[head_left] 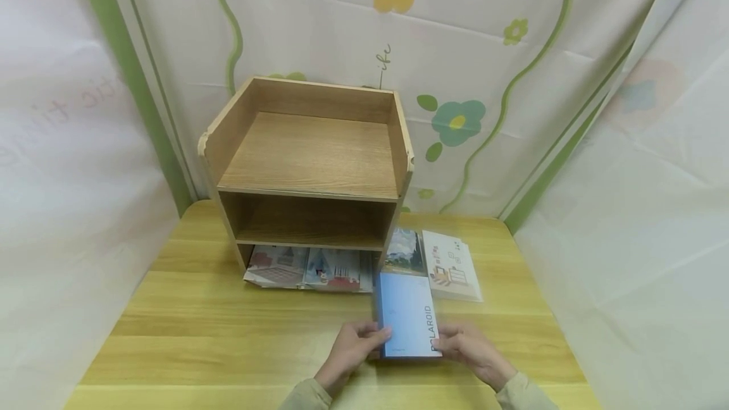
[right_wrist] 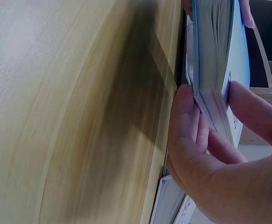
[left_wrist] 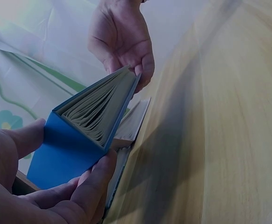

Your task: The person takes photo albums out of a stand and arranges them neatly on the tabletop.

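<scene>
A blue-and-white photo album (head_left: 408, 315) marked POLAROID is held between both hands above the table's front part. My left hand (head_left: 354, 350) grips its left edge, thumb on the cover and fingers beneath, around the blue spine (left_wrist: 63, 149) in the left wrist view. On the opposite edge, my right hand (head_left: 474, 352) pinches the album between thumb and fingers. The right wrist view shows the thick block of pages (right_wrist: 215, 51) between the covers. Behind the album lie a landscape-covered album (head_left: 403, 252) and a white album (head_left: 451, 264) with a drawing on its cover.
A wooden shelf unit (head_left: 310, 193) stands at the back left of the table (head_left: 228, 347). Its lowest compartment holds illustrated albums (head_left: 279, 266) lying flat, their front edges sticking out. Flower-printed curtains (head_left: 455, 30) hang around the back and sides.
</scene>
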`<state>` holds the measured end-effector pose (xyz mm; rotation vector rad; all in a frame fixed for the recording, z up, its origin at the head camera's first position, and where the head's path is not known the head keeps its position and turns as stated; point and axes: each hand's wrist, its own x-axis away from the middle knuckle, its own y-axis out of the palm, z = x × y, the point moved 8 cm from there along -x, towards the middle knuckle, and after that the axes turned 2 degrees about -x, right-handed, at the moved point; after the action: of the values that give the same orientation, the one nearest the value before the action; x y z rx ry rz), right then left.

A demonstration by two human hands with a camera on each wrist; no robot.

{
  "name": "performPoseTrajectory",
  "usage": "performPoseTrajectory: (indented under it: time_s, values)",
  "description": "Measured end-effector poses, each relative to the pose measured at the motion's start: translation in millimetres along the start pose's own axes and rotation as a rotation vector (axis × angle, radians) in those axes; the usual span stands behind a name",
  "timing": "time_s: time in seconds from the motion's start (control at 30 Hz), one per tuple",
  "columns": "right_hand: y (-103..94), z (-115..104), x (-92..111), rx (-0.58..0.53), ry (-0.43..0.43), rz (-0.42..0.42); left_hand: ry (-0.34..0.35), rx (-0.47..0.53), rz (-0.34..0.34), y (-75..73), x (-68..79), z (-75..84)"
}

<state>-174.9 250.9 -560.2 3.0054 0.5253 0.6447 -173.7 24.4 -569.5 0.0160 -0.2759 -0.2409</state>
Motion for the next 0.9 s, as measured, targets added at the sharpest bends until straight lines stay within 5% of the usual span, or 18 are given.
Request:
performPoseTrajectory:
  time_s: [0.9]
  values:
    - [-8.4,8,7,-0.007,0.004,-0.025,-0.031,-0.014,0.007,9.9,-3.6,-10.5]
